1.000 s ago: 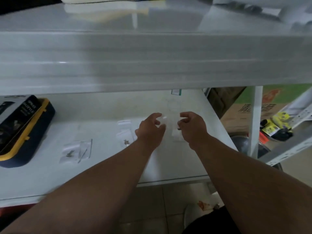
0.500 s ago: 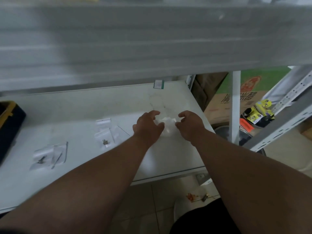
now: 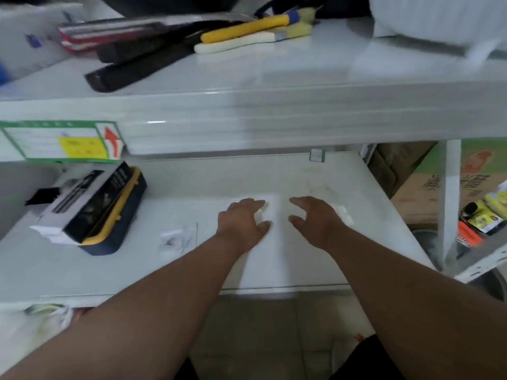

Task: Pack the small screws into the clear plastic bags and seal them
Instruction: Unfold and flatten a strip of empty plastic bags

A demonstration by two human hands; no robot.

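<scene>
At frame centre both hands, left hand [image 3: 242, 223] and right hand [image 3: 315, 219], hovered apart with loosely spread fingers over blurred clear plastic bags [image 3: 270, 209] on the counter [image 3: 192, 187], holding nothing I could tell; a careless sweep might scatter screws.

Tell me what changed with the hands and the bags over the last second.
Both hands let go of the clear bag they were pinching between them. The left hand and right hand now hover apart over the shelf with loosely spread fingers, holding nothing visible. The view also tilted up. The packed bags left of the hands and the yellow-edged case lie as before.
</scene>
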